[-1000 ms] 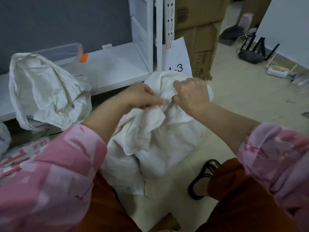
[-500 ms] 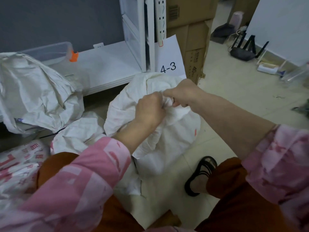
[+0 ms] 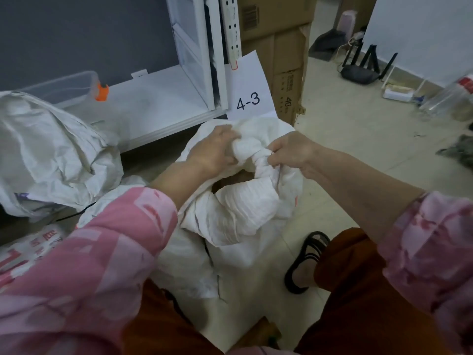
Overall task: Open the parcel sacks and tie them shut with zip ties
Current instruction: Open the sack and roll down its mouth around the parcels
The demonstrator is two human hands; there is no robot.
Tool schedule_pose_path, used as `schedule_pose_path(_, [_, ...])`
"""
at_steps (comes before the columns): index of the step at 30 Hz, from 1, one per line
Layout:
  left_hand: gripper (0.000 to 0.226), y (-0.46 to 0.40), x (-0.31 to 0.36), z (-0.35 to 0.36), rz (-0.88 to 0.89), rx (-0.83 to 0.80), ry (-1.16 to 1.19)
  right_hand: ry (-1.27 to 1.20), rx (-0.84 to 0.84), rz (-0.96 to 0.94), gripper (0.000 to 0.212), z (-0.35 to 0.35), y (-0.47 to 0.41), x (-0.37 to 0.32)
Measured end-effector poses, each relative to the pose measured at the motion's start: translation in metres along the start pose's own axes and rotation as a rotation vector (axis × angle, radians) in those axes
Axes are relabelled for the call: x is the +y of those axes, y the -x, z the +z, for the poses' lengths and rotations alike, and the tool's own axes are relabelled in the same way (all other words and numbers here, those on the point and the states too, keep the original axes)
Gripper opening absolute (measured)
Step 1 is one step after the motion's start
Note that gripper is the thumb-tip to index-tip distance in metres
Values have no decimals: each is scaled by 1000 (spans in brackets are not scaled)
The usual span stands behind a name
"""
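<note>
A white woven parcel sack [image 3: 238, 216] stands on the floor between my knees, its mouth bunched into a neck at the top. My left hand [image 3: 215, 152] grips the gathered cloth on the left of that neck. My right hand [image 3: 291, 152] pinches the neck from the right, with a thin zip tie [image 3: 278, 176] trailing down from under its fingers. Below the neck the sack gapes a little and something brown [image 3: 235, 179] shows inside.
A second crumpled white sack [image 3: 51, 155] lies on the left, with a red-printed sack [image 3: 28, 247] below it. Behind stand a white shelf [image 3: 163, 108], a paper sign reading 4-3 [image 3: 249, 98] and cardboard boxes [image 3: 281, 60]. My sandalled foot [image 3: 307, 260] rests on the tiled floor.
My hands have moved apart along the bunched neck: the left shifted up and left, the right pulled to the right. The sack's opening under the neck is now visible.
</note>
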State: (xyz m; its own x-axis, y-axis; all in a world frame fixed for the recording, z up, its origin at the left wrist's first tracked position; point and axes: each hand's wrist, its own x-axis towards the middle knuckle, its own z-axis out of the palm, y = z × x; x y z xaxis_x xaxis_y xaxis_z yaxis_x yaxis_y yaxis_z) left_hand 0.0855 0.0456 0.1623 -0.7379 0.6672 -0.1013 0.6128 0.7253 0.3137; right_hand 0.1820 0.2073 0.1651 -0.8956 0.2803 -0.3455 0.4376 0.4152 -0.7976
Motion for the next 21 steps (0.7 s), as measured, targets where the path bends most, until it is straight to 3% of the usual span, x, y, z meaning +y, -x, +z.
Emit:
schedule_pose_path(2, [17, -8, 1, -11, -4, -104, 73, 12, 19, 13, 28, -8, 2, 7])
schedule_pose_path(7, [23, -21, -9, -51, -185, -362, 406, -122, 22, 155, 9, -32, 2, 26])
schedule_pose_path(9, [16, -27, -10, -53, -258, -397, 485, -219, -6, 221, 19, -36, -2, 29])
schedule_pose_path(13, [6, -36, 0, -41, -337, -391, 422, -212, -38, 307, 20, -28, -11, 31])
schedule_pose_path(16, [13, -45, 9, -34, -394, -455, 380, 259, 204, 141, 8, -28, -9, 27])
schedule_pose_path(18, [16, -51, 10, -33, -422, -468, 308, 544, 448, -81, 19, -24, 0, 22])
schedule_pose_path(19, [17, -54, 10, -32, -430, -468, 313, 569, 507, -192, 19, -19, 6, 20])
schedule_pose_path(21, [14, -59, 9, -34, -450, -468, 406, 566, 471, -353, 19, -2, 15, 23])
